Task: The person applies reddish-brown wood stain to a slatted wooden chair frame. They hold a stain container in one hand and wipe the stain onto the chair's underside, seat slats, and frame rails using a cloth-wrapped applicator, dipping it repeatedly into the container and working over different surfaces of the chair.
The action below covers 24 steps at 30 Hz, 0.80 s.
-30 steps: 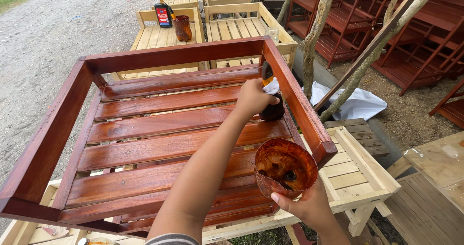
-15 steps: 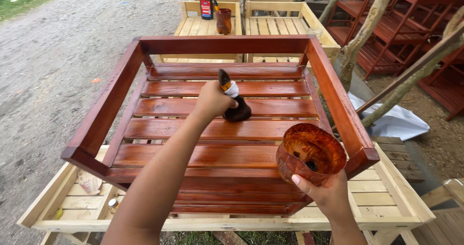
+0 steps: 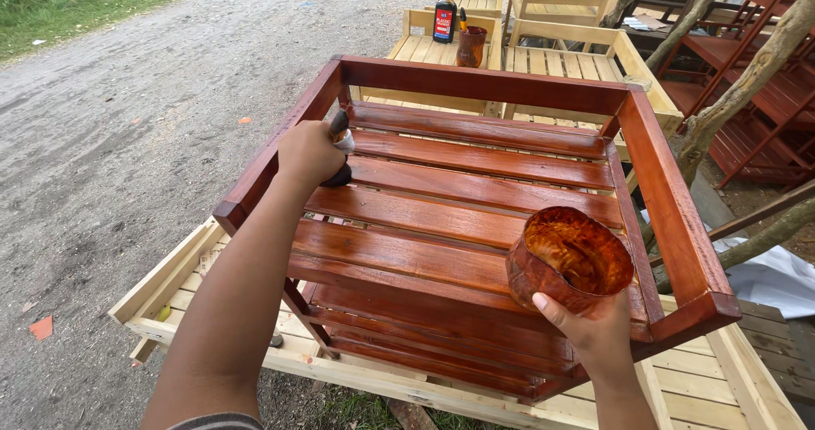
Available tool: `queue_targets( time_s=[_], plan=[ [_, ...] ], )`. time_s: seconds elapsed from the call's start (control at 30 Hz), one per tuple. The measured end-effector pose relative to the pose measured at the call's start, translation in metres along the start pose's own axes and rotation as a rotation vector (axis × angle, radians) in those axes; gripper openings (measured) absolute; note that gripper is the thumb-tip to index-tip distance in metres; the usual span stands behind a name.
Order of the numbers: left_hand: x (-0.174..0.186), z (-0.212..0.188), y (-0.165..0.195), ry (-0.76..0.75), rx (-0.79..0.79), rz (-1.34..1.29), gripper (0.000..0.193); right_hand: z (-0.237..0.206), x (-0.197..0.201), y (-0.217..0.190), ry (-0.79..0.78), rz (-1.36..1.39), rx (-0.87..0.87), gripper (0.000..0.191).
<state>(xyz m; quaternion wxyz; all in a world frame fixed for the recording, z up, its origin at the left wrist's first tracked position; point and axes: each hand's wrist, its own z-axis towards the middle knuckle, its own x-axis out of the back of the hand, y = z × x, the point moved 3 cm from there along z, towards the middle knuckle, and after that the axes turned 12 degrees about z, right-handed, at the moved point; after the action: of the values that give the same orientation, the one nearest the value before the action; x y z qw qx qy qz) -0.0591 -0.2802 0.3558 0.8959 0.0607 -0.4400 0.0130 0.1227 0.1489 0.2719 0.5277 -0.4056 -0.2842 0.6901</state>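
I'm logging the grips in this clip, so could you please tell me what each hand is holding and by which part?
The left hand grips a brush by its handle. The right hand holds a stain-coated cup from below, fingers against its lower side.

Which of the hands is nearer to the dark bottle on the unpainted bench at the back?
Left. The left hand grips a brush at the stained frame's far left corner, just short of the dark bottle. The right hand holds the stain cup at the near right corner.
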Motion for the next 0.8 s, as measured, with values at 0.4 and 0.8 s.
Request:
queue_targets(
  time_s=[0.4, 0.8],
  plan=[
    [-0.018, -0.009, 0.034, 0.135, -0.042, 0.252, 0.014, -0.018, 0.039, -0.021, 0.105, -0.032, 0.013, 0.079],
    [0.008, -0.028, 0.085, 0.146, 0.104, -0.287, 0.01, -0.015, 0.029, -0.018, 0.04, -0.009, 0.019, 0.079]
  ],
)
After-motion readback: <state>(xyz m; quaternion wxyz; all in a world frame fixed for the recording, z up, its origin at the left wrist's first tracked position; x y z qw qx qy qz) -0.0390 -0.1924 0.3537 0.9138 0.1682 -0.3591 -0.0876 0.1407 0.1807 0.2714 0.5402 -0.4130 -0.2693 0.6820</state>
